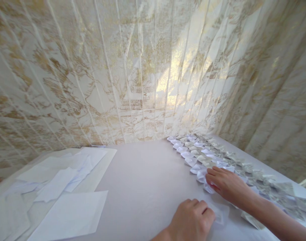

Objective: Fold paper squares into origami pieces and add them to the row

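My left hand [192, 217] rests low on the white table [143, 177], its fingers curled and pressed on the edge of a small folded white paper piece [221, 211]. My right hand [227, 185] lies palm down just beyond it. Its fingertips pinch or press a folded paper piece [208, 188] at the near end of a long row of folded paper pieces [193, 155]. The row runs from near my hands back toward the curtain. What lies under my right palm is hidden.
Loose white paper sheets [67, 211] lie overlapping on the left of the table, with more paper sheets [62, 170] behind them. A cream and gold patterned curtain [143, 73] hangs along the back and right sides. Shinier folded pieces [263, 179] line the right edge.
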### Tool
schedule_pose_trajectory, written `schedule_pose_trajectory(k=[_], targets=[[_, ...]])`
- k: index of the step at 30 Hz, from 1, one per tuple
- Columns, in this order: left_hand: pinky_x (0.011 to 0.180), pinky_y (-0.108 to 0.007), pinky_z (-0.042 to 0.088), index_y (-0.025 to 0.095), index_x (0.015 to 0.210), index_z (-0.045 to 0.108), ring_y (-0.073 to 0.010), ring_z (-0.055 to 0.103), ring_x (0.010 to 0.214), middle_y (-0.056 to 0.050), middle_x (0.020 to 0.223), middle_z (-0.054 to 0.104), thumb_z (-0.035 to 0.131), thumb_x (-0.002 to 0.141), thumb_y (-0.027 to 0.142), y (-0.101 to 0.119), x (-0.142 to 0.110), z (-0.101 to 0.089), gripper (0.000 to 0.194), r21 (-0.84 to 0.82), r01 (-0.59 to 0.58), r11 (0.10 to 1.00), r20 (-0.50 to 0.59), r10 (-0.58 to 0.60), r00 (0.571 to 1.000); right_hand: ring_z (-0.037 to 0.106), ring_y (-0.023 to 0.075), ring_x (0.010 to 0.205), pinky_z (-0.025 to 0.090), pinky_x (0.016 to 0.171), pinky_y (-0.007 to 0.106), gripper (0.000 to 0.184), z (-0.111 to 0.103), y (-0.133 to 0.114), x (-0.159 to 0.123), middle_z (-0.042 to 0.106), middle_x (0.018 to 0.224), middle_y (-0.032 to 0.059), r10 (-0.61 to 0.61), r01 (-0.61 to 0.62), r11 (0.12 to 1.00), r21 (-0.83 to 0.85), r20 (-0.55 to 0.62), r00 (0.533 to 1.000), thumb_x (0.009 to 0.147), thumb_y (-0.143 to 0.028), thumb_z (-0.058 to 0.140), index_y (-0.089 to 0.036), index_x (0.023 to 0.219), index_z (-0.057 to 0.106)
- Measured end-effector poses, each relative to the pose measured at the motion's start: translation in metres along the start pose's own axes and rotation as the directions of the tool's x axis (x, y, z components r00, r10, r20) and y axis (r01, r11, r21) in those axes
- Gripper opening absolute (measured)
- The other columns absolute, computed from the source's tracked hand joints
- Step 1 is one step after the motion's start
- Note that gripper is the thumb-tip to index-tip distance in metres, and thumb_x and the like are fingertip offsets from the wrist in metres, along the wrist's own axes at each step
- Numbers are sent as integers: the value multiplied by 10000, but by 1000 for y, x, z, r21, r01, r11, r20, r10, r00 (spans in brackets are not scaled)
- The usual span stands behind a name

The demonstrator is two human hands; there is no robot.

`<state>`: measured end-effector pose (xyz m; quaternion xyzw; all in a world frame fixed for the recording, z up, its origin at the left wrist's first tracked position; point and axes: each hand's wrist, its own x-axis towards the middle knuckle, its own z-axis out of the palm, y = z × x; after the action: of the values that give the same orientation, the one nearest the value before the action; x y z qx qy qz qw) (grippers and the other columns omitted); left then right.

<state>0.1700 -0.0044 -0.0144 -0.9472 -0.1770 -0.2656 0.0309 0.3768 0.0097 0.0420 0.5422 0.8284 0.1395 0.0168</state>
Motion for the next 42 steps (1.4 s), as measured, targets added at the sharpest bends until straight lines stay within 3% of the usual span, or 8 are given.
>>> schedule_pose_trajectory(k=[3, 7, 12, 22, 26, 35, 39, 42], targets=[[546, -273, 472, 172, 815, 595, -155, 637, 664, 15, 785, 673, 690, 843, 220, 4, 12, 2, 109, 2, -15, 1000, 25, 15, 1000, 671, 263, 827, 464, 655, 314, 213, -6, 4, -2, 705, 851, 35, 58, -61, 994, 87, 28, 998, 747, -48, 614, -229, 851, 657], [581, -285, 507, 161, 856, 591, -170, 651, 709, 3, 834, 685, 633, 893, 195, 10, 28, 11, 65, 2, -2, 1000, 36, 2, 999, 681, 235, 741, 468, 618, 309, 169, -27, 17, -7, 695, 862, 38, 212, -200, 956, 216, -31, 977, 864, -216, 538, -256, 981, 653], [576, -296, 513, 164, 877, 582, -182, 659, 758, -2, 856, 682, 583, 929, 166, 11, 40, 21, 52, 15, 29, 999, 33, -30, 999, 665, 215, 662, 470, 590, 306, 243, -57, 16, -12, 700, 880, 56, 308, -250, 907, 338, -129, 943, 927, -369, 449, -250, 933, 661], [542, -291, 503, 164, 973, 580, -179, 659, 735, -3, 854, 675, 566, 943, 181, 12, 41, 32, 38, 78, 57, 995, 1, -57, 998, 658, 205, 703, 477, 622, 312, 253, -71, -20, -10, 692, 875, 49, 251, -181, 877, 445, -104, 962, 931, -325, 425, -241, 894, 661], [541, -293, 511, 173, 1048, 561, -181, 661, 723, 2, 857, 682, 550, 951, 188, 10, 38, 29, 98, 101, 81, 992, -11, -80, 997, 653, 203, 722, 475, 619, 304, 256, -82, -33, -7, 681, 846, 42, 217, -126, 872, 473, -144, 965, 945, -323, 418, -238, 878, 650], [511, -297, 476, 181, 1008, 539, -167, 641, 652, 19, 799, 672, 499, 954, 164, 11, 31, 20, 69, 113, 101, 988, -61, -94, 994, 659, 176, 704, 468, 583, 259, 195, -106, -56, 9, 683, 829, 17, 154, 0, 850, 526, -250, 956, 950, -265, 448, -245, 907, 637], [467, -290, 451, 170, 915, 548, -154, 611, 598, 17, 779, 665, 597, 868, 230, 13, 12, 13, 91, 115, 75, 991, -80, -66, 995, 662, 176, 762, 488, 653, 267, 210, -103, -72, 18, 685, 880, 23, 133, 88, 816, 572, -334, 933, 965, -208, 422, -249, 979, 627], [422, -267, 423, 199, 784, 553, -148, 608, 575, 33, 720, 654, 661, 816, 285, -1, -24, -7, 142, 156, 36, 987, -87, -22, 996, 652, 169, 775, 497, 670, 265, 276, -94, -96, 25, 660, 884, 27, 30, 174, 771, 613, -308, 951, 952, -120, 386, -246, 1028, 620]])
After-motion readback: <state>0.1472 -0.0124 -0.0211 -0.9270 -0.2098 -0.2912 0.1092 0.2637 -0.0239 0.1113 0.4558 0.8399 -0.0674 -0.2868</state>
